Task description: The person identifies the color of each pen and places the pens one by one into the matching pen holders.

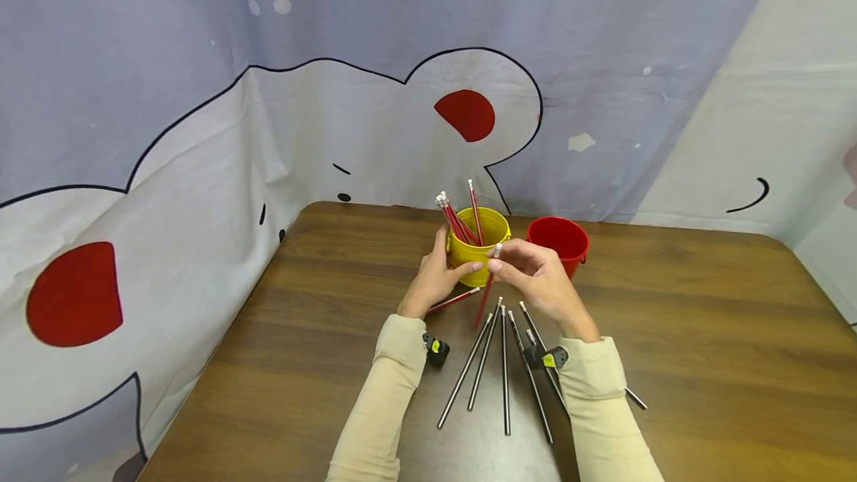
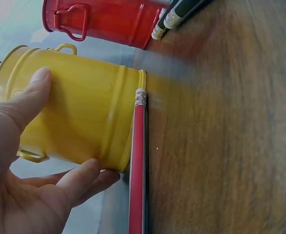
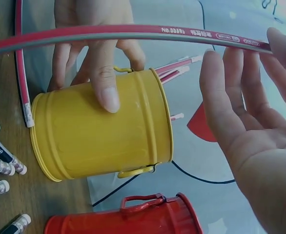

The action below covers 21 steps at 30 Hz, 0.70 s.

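Observation:
My left hand (image 1: 428,281) holds the yellow bucket (image 2: 84,107) by its side, thumb across the front and fingers round toward its base. Several red pencils (image 1: 454,222) stand in that bucket, white eraser ends up. Between thumb and fingertips, my right hand (image 1: 538,281) pinches another red-and-black striped pencil (image 3: 133,32) near its eraser end. This pencil slants down in front of the bucket, outside it. On the table by the bucket's base lies one more red pencil (image 2: 137,165), partly behind my left hand in the head view.
A red bucket (image 1: 573,268) stands just right of the yellow one. Several dark pencils (image 1: 505,370) lie spread on the wooden table (image 1: 321,296) between my forearms, some partly under the right one. A patterned curtain (image 1: 375,125) hangs behind the table and along its left.

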Each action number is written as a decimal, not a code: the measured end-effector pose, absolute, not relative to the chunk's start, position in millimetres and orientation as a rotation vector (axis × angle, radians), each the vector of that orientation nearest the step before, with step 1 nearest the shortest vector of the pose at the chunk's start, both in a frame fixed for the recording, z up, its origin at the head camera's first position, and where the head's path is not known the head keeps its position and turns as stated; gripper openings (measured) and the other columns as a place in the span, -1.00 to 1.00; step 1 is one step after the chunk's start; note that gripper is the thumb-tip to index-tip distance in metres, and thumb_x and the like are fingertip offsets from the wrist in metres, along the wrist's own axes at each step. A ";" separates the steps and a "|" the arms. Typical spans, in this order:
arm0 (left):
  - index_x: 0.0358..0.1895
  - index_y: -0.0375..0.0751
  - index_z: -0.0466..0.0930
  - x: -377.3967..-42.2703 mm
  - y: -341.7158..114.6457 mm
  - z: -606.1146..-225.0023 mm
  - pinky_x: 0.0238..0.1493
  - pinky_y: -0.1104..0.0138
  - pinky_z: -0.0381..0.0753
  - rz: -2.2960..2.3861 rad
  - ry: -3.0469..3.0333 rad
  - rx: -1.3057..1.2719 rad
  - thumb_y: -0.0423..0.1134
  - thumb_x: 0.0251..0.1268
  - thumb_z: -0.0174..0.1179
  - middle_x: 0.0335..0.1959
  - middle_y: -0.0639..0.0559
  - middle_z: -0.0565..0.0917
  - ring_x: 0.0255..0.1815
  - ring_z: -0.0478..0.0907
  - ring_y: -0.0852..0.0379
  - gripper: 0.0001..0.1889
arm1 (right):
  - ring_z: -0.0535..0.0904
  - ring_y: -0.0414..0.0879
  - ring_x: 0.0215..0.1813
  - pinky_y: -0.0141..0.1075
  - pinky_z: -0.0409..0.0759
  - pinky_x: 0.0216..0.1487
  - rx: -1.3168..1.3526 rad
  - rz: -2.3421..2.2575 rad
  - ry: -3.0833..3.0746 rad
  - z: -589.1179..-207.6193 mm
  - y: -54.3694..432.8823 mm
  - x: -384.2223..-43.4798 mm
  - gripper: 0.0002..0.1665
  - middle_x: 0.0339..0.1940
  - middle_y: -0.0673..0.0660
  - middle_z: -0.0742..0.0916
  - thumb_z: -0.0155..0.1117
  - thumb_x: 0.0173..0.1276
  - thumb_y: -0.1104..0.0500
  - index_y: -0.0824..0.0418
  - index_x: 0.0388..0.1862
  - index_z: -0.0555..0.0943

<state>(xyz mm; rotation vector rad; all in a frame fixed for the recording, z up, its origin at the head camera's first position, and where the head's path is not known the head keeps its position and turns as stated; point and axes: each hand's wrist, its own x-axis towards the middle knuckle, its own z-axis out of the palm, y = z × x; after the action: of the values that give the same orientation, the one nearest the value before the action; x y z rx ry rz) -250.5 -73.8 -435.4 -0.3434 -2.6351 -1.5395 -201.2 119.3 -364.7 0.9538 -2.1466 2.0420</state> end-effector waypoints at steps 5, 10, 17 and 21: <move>0.40 0.22 -0.14 -249.8 -73.2 -436.3 0.18 0.13 0.39 -1.544 -2.635 -0.342 0.15 0.06 0.23 0.27 -0.03 0.36 0.20 0.40 0.01 -0.10 | 0.61 -0.06 -0.29 -0.21 0.63 -0.21 0.936 2.041 -2.119 -367.2 117.9 -200.6 -0.77 -0.26 0.07 0.63 0.21 0.21 0.41 0.52 -0.17 0.50; 0.40 0.22 -0.15 -248.9 -73.6 -435.6 0.18 0.15 0.39 -1.565 -2.638 -0.332 0.15 0.06 0.23 0.26 -0.04 0.37 0.20 0.40 0.02 -0.10 | 0.61 -0.05 -0.28 -0.24 0.63 -0.21 0.944 2.007 -2.126 -367.0 114.4 -200.2 -0.73 -0.23 0.23 0.63 0.21 0.21 0.41 0.53 -0.13 0.49; 0.40 0.23 -0.13 -248.9 -74.8 -435.6 0.14 0.14 0.43 -1.522 -2.642 -0.339 0.23 0.00 0.21 0.21 -0.04 0.42 0.15 0.43 0.01 -0.08 | 0.62 -0.07 -0.30 -0.27 0.63 -0.24 0.927 1.982 -2.151 -367.5 110.2 -200.0 -0.75 -0.24 0.35 0.61 0.23 0.20 0.41 0.45 -0.12 0.54; 0.39 0.21 -0.09 -249.0 -75.3 -435.3 0.12 0.13 0.44 -1.504 -2.627 -0.353 0.22 0.00 0.22 0.18 -0.04 0.45 0.13 0.45 0.01 -0.10 | 0.62 -0.03 -0.32 -0.17 0.63 -0.25 0.881 1.969 -2.181 -363.0 109.1 -197.4 -0.75 -0.25 0.32 0.63 0.22 0.18 0.44 0.43 -0.12 0.56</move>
<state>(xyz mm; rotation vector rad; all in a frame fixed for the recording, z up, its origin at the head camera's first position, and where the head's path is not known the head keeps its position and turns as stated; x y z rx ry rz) -249.0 -75.3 -435.3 -0.3529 -2.6269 -1.5036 -197.4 109.1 -363.0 0.8805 -2.1812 1.9687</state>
